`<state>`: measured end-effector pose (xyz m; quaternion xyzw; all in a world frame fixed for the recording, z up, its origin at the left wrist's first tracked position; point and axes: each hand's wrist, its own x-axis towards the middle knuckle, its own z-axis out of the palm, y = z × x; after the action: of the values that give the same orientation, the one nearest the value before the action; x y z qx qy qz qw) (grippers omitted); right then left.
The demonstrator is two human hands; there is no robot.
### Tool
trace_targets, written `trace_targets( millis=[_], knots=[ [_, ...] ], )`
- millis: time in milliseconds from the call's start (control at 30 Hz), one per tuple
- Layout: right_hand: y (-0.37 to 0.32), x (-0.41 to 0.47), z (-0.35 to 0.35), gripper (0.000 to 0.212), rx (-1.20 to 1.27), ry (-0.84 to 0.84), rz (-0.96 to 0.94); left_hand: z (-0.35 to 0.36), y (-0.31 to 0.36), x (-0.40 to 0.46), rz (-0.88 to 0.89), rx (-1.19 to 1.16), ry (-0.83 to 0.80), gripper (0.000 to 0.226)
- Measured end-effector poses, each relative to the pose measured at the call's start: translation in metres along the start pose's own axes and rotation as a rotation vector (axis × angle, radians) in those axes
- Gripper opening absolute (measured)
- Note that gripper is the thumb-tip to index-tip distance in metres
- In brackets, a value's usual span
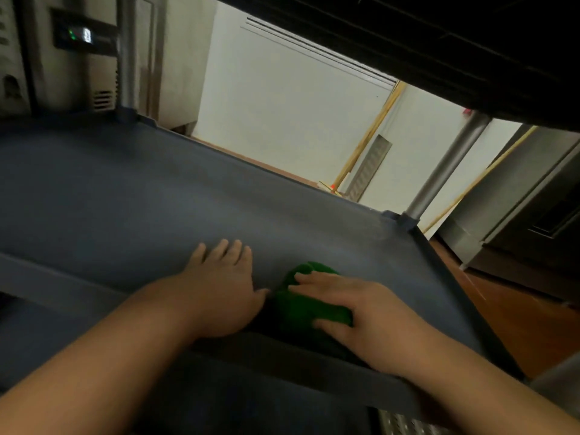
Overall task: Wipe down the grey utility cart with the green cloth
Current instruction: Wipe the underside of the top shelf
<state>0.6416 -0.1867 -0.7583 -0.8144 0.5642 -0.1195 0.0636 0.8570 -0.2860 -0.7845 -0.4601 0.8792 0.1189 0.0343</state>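
Note:
The grey utility cart's lower shelf point(131, 196) fills the middle of the head view, tilted, with the dark underside of the shelf above it point(439, 32) at top right. A bunched green cloth point(301, 299) lies on the shelf near its front rim. My right hand point(361, 312) presses flat on the cloth, fingers spread over it. My left hand point(219, 287) rests flat on the bare shelf just left of the cloth, fingers apart, thumb nearly touching the cloth.
Grey metal cart posts point(445, 171) point(125, 54) rise at the shelf's far corners. Behind stand a pale wall, wooden broom handles point(367, 139), a metal appliance with a lit display point(78, 36) at left, steel cabinets point(518, 208) at right, and brown floor point(502, 309).

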Motion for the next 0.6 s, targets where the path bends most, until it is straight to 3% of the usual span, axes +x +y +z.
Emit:
trace_targets(
  millis=[600],
  knots=[
    [0.179, 0.197, -0.024, 0.037, -0.146, 0.07, 0.412, 0.004, 0.005, 0.028, -0.03, 0.006, -0.026, 0.084]
  ],
)
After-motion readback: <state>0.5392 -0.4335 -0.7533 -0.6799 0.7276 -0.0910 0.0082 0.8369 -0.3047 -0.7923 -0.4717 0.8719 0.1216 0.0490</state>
